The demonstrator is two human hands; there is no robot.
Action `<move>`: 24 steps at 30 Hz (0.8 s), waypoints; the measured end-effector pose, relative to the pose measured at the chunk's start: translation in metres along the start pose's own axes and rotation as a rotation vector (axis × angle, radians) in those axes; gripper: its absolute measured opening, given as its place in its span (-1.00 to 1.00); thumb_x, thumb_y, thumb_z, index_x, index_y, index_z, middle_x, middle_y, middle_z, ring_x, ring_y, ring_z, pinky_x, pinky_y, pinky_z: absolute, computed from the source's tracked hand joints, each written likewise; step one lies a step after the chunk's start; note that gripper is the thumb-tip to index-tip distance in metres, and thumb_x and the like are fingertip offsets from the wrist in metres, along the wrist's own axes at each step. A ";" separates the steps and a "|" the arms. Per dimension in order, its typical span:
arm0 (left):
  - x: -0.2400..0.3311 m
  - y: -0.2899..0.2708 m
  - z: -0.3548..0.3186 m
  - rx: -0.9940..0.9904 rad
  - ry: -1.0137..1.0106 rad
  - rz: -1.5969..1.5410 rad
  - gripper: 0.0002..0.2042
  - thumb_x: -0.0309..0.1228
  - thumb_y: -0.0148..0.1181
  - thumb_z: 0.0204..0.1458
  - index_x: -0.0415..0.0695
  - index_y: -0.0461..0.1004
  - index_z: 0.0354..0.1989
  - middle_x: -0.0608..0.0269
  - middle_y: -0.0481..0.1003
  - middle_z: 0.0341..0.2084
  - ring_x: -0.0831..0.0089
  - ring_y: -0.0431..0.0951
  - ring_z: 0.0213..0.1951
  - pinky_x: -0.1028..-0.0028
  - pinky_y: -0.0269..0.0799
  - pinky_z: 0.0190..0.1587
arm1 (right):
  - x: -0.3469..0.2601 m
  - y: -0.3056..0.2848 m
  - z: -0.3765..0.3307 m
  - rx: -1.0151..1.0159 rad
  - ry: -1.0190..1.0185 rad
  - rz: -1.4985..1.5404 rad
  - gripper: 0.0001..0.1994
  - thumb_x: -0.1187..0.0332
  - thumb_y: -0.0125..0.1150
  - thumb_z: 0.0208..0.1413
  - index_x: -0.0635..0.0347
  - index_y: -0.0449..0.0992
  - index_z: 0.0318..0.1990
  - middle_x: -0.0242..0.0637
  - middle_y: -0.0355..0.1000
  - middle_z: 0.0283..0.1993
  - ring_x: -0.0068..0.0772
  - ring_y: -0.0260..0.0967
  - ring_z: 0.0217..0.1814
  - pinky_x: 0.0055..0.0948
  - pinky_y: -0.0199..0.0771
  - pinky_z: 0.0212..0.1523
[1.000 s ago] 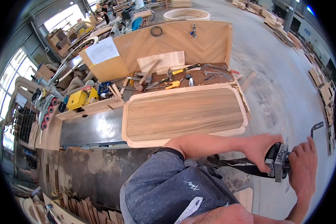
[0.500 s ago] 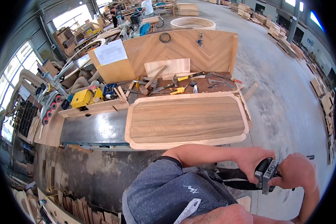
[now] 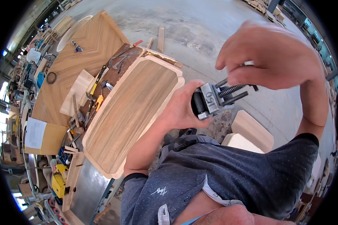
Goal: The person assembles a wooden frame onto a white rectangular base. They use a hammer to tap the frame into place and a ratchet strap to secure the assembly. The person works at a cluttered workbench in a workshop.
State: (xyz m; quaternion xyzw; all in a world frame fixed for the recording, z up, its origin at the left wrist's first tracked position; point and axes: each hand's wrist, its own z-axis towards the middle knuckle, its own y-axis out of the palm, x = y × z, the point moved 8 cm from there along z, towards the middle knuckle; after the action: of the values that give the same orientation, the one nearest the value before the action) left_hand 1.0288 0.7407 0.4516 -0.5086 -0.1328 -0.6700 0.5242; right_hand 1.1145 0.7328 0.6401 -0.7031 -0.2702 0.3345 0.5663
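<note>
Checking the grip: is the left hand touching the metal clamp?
Touching. The head view shows the left hand wrapped around the metal clamp head, no gap.

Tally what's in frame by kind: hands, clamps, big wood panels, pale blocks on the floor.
Hands: 2, left hand and right hand
Metal screw clamp: 1, held between both hands
Large wood panels: 2, framed panel and herringbone panel
Pale wooden blocks on the floor: 2
Total: 7

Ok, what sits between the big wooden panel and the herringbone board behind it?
In the head view, a strip of scattered hand tools lies between the wooden panel and the herringbone board.
</note>
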 end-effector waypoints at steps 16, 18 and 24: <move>-0.004 -0.039 0.003 0.024 0.092 -0.117 -0.15 -0.31 0.54 -0.37 -0.23 0.24 0.19 0.02 0.50 -0.21 0.21 0.54 -0.14 0.31 0.45 -0.03 | 0.084 0.155 0.022 0.221 0.068 0.911 0.23 0.20 0.80 -0.54 0.19 0.17 0.43 -0.22 0.38 0.23 -0.35 0.29 0.30 -0.25 0.28 0.31; -0.006 -0.036 0.008 -0.056 0.026 -0.087 -0.15 -0.32 0.52 -0.35 -0.23 0.24 0.21 -0.04 0.48 -0.14 0.16 0.54 -0.11 0.29 0.45 -0.02 | 0.079 0.146 0.025 0.240 0.026 0.915 0.13 0.28 0.71 -0.45 0.21 0.19 0.42 -0.22 0.41 0.19 -0.39 0.34 0.24 -0.29 0.32 0.27; -0.033 -0.051 -0.016 0.132 -0.330 -0.280 -0.07 -0.44 0.56 -0.30 -0.14 0.15 0.33 0.10 0.45 -0.07 0.19 0.50 -0.09 0.25 0.43 0.02 | 0.086 0.149 0.041 0.203 0.152 0.945 -0.05 0.36 0.60 -0.37 0.26 0.30 0.34 -0.25 0.51 0.01 -0.48 0.44 0.06 -0.37 0.46 0.11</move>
State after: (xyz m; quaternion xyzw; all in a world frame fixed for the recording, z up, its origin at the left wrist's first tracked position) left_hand 0.9747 0.7692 0.4352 -0.5528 -0.3294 -0.6336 0.4294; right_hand 1.1375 0.7919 0.4748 -0.7126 0.1547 0.5272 0.4362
